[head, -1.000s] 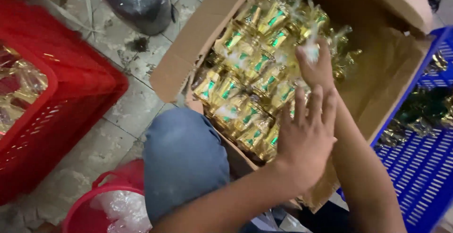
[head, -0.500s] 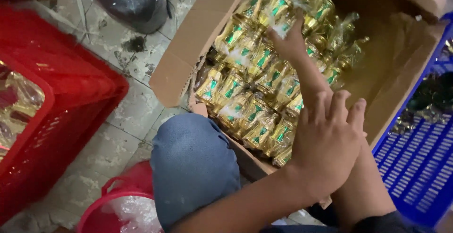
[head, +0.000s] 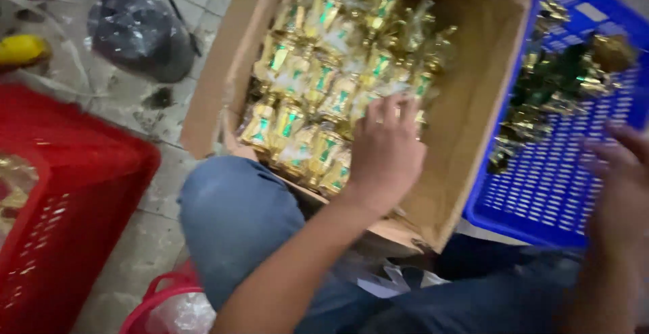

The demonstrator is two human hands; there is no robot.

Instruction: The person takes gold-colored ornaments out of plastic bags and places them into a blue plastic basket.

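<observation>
A cardboard box [head: 466,138] holds several gold packets with green labels [head: 318,77], packed in rows. My left hand [head: 385,151] lies flat on the packets at the near right of the rows, fingers spread, gripping nothing. My right hand [head: 618,192] is blurred at the right edge, over the near side of a blue plastic basket [head: 541,199]. Its fingers are apart and look empty. More gold and green packets [head: 561,84] lie loose in the basket's far part.
A red plastic crate [head: 74,199] stands on the tiled floor at left. A black plastic bag [head: 142,30] and a yellow object [head: 20,50] lie beyond it. A red bucket [head: 169,300] with clear plastic sits by my jeans-clad knee [head: 236,219].
My right hand has left the box and swung right over the blue basket. My left hand has come down onto the packets. The view has shifted right.
</observation>
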